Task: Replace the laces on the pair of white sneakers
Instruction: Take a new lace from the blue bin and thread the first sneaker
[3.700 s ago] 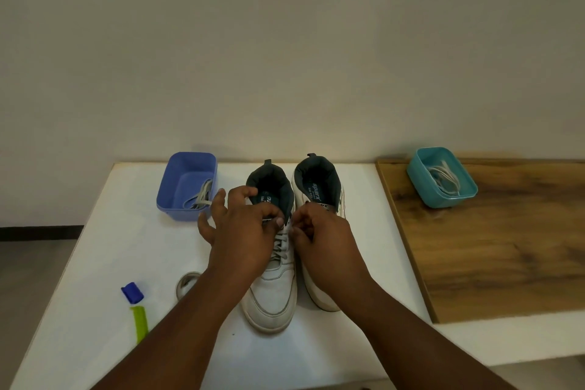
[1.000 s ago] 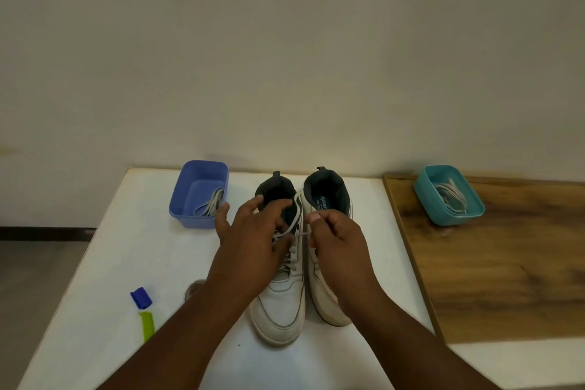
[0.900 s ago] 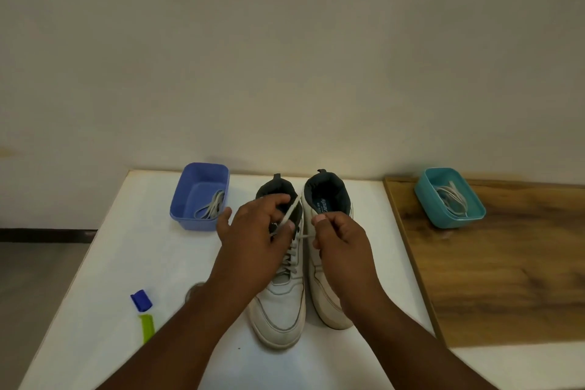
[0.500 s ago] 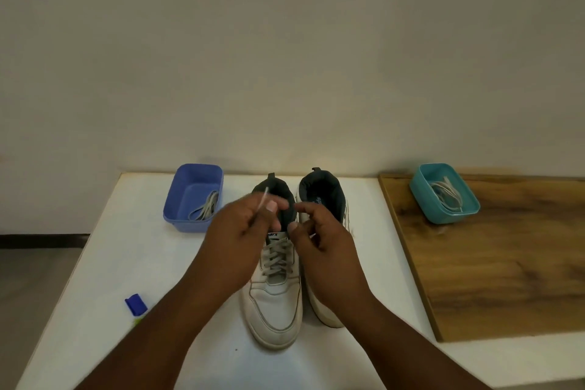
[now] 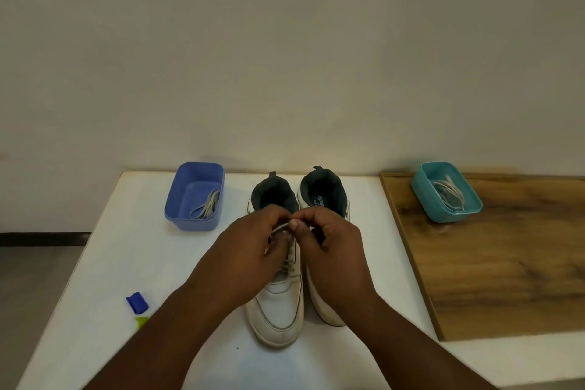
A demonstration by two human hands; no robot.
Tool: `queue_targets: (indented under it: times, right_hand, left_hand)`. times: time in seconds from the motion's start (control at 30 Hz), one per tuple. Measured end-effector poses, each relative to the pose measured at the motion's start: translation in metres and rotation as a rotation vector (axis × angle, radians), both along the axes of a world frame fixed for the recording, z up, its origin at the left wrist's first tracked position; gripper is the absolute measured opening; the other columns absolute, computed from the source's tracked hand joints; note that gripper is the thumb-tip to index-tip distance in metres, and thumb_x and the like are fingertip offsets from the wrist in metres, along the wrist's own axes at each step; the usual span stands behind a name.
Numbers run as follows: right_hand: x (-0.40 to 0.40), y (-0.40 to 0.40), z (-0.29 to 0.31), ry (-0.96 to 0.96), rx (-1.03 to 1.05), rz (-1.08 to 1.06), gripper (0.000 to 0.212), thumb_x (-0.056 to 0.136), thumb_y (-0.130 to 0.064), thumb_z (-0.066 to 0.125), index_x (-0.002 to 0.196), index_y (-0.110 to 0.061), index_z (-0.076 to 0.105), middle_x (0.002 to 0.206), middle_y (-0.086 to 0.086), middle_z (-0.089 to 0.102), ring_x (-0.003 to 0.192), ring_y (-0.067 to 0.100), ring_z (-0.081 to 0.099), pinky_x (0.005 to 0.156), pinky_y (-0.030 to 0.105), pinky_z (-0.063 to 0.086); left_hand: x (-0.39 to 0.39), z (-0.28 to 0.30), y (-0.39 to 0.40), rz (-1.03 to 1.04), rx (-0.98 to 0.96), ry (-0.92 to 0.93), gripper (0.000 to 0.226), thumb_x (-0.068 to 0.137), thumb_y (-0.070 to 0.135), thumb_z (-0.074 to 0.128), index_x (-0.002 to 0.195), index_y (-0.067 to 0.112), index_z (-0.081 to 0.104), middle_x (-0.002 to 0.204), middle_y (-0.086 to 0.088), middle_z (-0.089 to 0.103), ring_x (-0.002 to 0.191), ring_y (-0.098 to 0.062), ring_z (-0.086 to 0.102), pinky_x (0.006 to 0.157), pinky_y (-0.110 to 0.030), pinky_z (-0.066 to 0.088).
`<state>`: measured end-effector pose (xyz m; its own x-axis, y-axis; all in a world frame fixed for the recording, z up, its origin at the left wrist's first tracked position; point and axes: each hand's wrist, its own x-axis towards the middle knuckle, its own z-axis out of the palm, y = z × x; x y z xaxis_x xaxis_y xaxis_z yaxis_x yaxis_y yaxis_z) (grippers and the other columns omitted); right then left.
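Two white sneakers with dark linings stand side by side on the white table [image 5: 126, 263], toes toward me. The left sneaker [image 5: 278, 310] has a pale lace [image 5: 280, 227] threaded through its eyelets. My left hand [image 5: 250, 250] and my right hand [image 5: 329, 244] meet over its tongue, and both pinch the lace between thumb and fingers. The right sneaker [image 5: 323, 196] is partly hidden under my right hand; I cannot see whether it is laced.
A purple-blue tub [image 5: 177, 199] with a lace in it stands at the back left. A teal tub [image 5: 424, 196] holding laces sits on the wooden board [image 5: 506, 263] at the right. A blue-capped green tube [image 5: 138, 307] lies near the table's left front.
My hands have come closer together over the left sneaker's tongue. The lace end that my left hand held up is now drawn down between both hands.
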<state>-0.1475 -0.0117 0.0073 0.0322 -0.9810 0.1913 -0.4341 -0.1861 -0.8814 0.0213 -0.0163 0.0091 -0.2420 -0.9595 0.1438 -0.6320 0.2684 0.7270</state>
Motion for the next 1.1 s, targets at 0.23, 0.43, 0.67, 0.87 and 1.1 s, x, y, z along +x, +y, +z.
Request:
queue_targets:
  times: [0.23, 0.43, 0.67, 0.87, 1.1]
  right_hand:
    - [0.000, -0.002, -0.005, 0.028, 0.031, -0.104, 0.010, 0.100, -0.026, 0.063, 0.107, -0.029, 0.070, 0.092, -0.018, 0.070, 0.090, 0.002, 0.066, 0.078, 0.013, 0.051]
    - [-0.002, -0.001, -0.020, 0.354, 0.108, -0.119, 0.014, 0.094, -0.043, 0.066, 0.105, -0.035, 0.065, 0.091, -0.019, 0.062, 0.087, -0.001, 0.059, 0.075, 0.015, 0.046]
    - [-0.003, -0.003, -0.024, 0.422, 0.137, -0.104, 0.026, 0.091, -0.049, 0.067, 0.112, -0.034, 0.069, 0.099, -0.019, 0.063, 0.091, 0.002, 0.058, 0.077, 0.013, 0.042]
    - [-0.003, -0.002, -0.025, 0.395, 0.142, -0.099, 0.026, 0.091, -0.046, 0.068, 0.114, -0.034, 0.069, 0.104, -0.018, 0.065, 0.094, 0.002, 0.059, 0.084, 0.019, 0.048]
    - [-0.007, -0.003, -0.026, 0.379, 0.140, -0.085, 0.023, 0.092, -0.042, 0.069, 0.113, -0.032, 0.071, 0.103, -0.017, 0.066, 0.095, 0.001, 0.059, 0.081, 0.012, 0.042]
  left_hand:
    - [0.002, -0.003, -0.010, 0.105, -0.100, -0.014, 0.017, 0.102, 0.041, 0.051, 0.099, 0.035, 0.066, 0.087, 0.017, 0.065, 0.082, -0.003, 0.061, 0.072, -0.020, 0.048]
    - [-0.005, -0.024, -0.016, 0.339, -0.209, -0.316, 0.005, 0.090, 0.037, 0.070, 0.093, 0.034, 0.072, 0.116, 0.003, 0.063, 0.114, -0.024, 0.053, 0.092, -0.051, 0.044]
    - [-0.014, -0.036, -0.018, 0.373, -0.180, -0.412, 0.004, 0.086, 0.036, 0.075, 0.089, 0.035, 0.074, 0.126, -0.001, 0.063, 0.134, -0.035, 0.046, 0.106, -0.066, 0.032]
    - [-0.021, -0.041, -0.019, 0.413, -0.164, -0.400, 0.003, 0.088, 0.033, 0.071, 0.090, 0.035, 0.073, 0.126, 0.002, 0.061, 0.138, -0.031, 0.041, 0.110, -0.066, 0.027]
    - [-0.025, -0.044, -0.022, 0.444, -0.136, -0.421, 0.006, 0.089, 0.032, 0.066, 0.090, 0.031, 0.072, 0.120, 0.001, 0.061, 0.133, -0.029, 0.045, 0.110, -0.065, 0.028]
